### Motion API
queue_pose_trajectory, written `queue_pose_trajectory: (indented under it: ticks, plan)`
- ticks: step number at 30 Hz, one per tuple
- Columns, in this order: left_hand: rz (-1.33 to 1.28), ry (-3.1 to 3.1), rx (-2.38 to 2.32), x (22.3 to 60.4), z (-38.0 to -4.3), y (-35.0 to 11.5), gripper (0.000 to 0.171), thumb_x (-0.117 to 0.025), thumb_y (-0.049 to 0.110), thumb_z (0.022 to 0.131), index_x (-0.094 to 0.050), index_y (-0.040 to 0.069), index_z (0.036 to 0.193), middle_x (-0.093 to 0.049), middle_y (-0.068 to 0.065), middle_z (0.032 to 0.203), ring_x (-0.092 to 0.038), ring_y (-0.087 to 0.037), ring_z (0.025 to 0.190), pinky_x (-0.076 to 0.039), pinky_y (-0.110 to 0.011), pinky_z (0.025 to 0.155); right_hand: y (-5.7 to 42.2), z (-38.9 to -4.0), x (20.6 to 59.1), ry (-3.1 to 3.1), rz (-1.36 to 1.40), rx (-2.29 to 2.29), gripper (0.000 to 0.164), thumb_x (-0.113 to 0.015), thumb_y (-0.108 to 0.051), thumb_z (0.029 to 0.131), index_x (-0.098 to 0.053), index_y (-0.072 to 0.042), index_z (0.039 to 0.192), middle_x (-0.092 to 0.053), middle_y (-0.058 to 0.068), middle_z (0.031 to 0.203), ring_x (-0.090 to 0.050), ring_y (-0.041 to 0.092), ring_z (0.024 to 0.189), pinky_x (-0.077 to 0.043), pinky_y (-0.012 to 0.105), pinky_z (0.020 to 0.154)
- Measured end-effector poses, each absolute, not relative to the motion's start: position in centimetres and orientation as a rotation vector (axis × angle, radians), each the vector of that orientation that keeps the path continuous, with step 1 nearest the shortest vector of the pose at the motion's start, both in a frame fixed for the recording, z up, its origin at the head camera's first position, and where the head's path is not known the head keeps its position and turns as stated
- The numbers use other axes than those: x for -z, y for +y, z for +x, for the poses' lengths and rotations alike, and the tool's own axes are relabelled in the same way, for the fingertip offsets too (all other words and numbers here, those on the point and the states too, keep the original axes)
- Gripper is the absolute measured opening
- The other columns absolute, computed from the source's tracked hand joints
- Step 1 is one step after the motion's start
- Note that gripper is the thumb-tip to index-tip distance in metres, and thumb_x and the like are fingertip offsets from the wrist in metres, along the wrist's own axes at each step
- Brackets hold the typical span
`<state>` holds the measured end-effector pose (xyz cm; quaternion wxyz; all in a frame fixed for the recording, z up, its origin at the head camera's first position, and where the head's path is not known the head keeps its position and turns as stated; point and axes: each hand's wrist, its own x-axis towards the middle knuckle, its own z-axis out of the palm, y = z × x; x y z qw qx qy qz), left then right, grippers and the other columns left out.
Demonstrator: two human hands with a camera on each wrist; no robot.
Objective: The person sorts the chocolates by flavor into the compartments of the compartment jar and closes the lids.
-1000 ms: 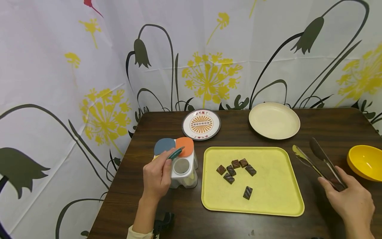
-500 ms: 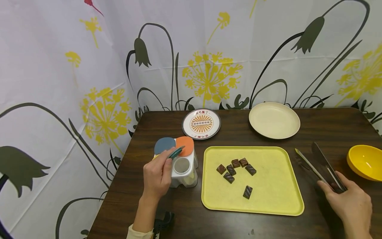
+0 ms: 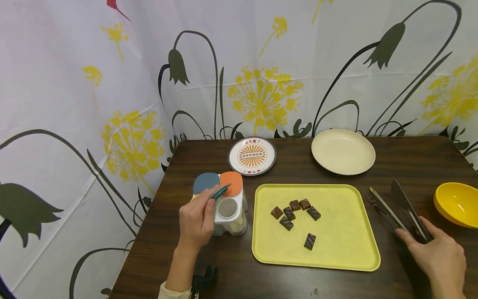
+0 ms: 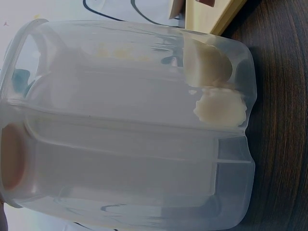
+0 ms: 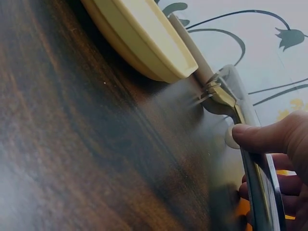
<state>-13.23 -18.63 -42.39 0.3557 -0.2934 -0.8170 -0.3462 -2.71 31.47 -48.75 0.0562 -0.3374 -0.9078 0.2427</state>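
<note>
My left hand (image 3: 197,218) pinches a small teal lid (image 3: 221,191) above a clear container (image 3: 239,226) with white top, at the left of the table in the head view. One round compartment opening (image 3: 227,207) is uncovered beside the lid. Through the container's clear wall (image 4: 115,91) in the left wrist view, pale pieces (image 4: 220,107) show at its bottom. At the right, my right hand (image 3: 438,253) holds metal tongs (image 3: 412,214) with their arms spread and nothing between the tips. Several dark chocolates (image 3: 286,223) lie on a yellow tray (image 3: 343,253) between the hands.
Blue (image 3: 206,183) and orange (image 3: 231,184) lids cover other compartments. Behind the tray are a patterned plate (image 3: 252,155) and a cream plate (image 3: 343,151). A yellow bowl (image 3: 457,205) stands beyond the right hand. A printed curtain (image 3: 239,50) hangs at the table's far edge.
The tongs have turned and dropped slightly, their tips shifting a little right and toward me, mostly in the first half second. My left hand and the lid stay in place.
</note>
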Motion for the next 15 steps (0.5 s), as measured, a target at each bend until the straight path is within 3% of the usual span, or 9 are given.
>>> queue_pose_trajectory:
  ticks: [7,15]
  plan:
    - [-0.761,-2.107,0.901,42.32,-13.25,-18.53,0.032,-0.047,0.014,0.098,-0.070,0.003,0.116,-0.073,-0.008,0.108,-0.071,-0.024,0.094,-0.056,-0.041,0.083,31.56,-2.88,48.76,-2.791,-1.049,-0.703,0.091,-0.077,-0.049,0.079,-0.040,0.003,0.144,-0.050,0.041,0.122,-0.048,0.061,0.102,-0.040,0.066,0.085]
    - [-0.762,-2.107,0.885,42.32,-13.25,-18.55,0.032,-0.047,0.015,0.098,-0.070,0.005,0.117,-0.073,-0.008,0.107,-0.071,-0.023,0.092,-0.056,-0.042,0.081,31.96,-2.99,48.78,-2.870,-1.032,-0.683,0.104,-0.074,-0.061,0.077,-0.031,0.002,0.148,-0.045,0.044,0.122,-0.047,0.063,0.101,-0.040,0.066,0.084]
